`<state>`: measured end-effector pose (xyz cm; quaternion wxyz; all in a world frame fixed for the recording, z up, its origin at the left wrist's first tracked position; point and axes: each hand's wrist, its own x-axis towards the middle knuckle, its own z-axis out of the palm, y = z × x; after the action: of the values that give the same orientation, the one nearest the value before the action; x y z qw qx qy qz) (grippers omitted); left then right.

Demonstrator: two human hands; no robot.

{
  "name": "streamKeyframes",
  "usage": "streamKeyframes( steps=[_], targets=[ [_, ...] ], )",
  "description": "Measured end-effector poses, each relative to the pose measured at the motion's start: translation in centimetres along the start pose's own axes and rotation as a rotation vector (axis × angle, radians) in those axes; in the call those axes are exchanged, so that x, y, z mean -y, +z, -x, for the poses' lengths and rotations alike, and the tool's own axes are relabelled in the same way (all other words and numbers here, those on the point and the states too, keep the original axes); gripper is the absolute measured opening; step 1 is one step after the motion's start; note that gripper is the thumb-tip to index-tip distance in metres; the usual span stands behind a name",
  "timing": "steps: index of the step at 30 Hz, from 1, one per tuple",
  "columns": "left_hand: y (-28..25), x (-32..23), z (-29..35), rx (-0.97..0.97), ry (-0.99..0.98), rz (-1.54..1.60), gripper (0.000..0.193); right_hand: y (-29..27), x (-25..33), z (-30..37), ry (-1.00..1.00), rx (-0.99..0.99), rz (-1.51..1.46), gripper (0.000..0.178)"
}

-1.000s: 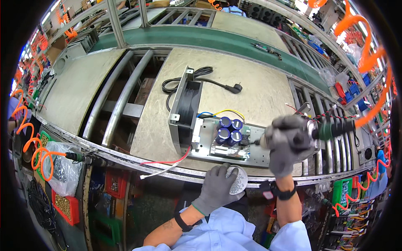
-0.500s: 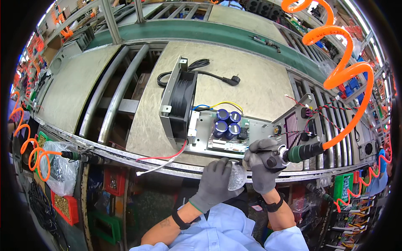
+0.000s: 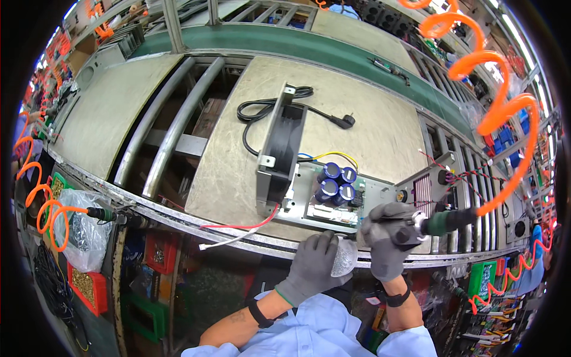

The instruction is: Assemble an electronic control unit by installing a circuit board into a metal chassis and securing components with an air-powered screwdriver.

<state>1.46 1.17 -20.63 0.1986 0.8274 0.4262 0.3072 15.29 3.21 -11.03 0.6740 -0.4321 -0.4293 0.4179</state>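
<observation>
Pale surface (image 3: 380,128) fills centre frame. Open metal chassis (image 3: 304,191) on it, right of centre, tall black ribbed unit (image 3: 283,146) upright at its left end. Orange coiled hose (image 3: 527,104), right side. Left hand (image 3: 306,271), lower centre, fingers curled round clear cup (image 3: 344,259) of small metal pieces. Right hand (image 3: 388,253), just right of it, wrapped round air driver (image 3: 408,231), tip at cup's rim, contact unclear. Four blue capacitors (image 3: 346,193) inside chassis, centre.
</observation>
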Motion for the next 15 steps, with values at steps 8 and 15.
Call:
streamKeyframes(
  steps=[8, 15],
  targets=[
    [0.5, 0.3, 0.4, -0.029, 0.005, 0.0, 0.089, 6.0, 3.1, -8.4, -0.29, 0.121, -0.165, 0.036],
    [0.5, 0.3, 0.3, -0.012, -0.026, 0.002, 0.084, 10.1, -2.7, -14.2, -0.292, 0.02, 0.014, 0.024]
  ],
)
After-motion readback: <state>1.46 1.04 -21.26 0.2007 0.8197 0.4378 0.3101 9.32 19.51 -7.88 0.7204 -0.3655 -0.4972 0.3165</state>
